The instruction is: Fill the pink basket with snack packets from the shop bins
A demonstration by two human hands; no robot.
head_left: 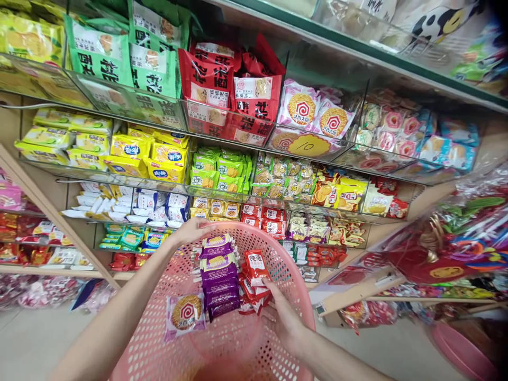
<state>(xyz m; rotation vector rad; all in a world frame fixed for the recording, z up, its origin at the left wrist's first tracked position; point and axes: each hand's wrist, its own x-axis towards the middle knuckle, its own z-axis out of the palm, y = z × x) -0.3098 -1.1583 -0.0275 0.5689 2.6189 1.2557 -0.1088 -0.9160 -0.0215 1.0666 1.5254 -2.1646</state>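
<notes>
A pink perforated plastic basket [296,264] is in front of me. My left hand [194,231] grips its far rim, fingers closed over the edge. My right hand [282,317] reaches inside at the right, its thumb and fingers closed on red snack packets [256,264]; some fingertips are blurred or hidden. Left of these packets lies a row of purple soda biscuit packs [219,264], overlapping one another. A round sesame cracker in a clear and lilac wrapper [185,316] rests toward the basket's left side.
Shelves with clear dividers hold green bags [97,50], red bags [208,79], yellow packs [129,148] and sesame crackers [298,106] behind a yellow price tag [305,144]. Wrapped goods [432,248] stand at right. A pink tub [462,349] sits on the floor.
</notes>
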